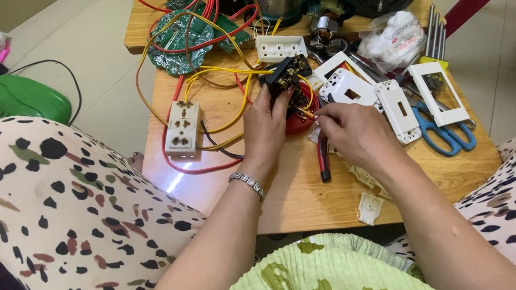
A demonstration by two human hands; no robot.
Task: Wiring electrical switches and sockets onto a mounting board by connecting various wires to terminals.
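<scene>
the left hand (264,129) grips a black socket module (288,78) with yellow wires (221,72) running from it, held above a red round piece (300,122) on the wooden worktop (298,191). the right hand (355,132) pinches a wire end just beside the module — fingertips close together. near the left hand lies a white socket plate (183,127); to the right, white cover frames (399,109), blue scissors (444,135) and red-handled pliers (323,158) — partly under the right hand.

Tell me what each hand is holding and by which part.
Left hand grips the black switch module by its lower body. Right hand pinches the end of a yellow wire at its fingertips.
</scene>
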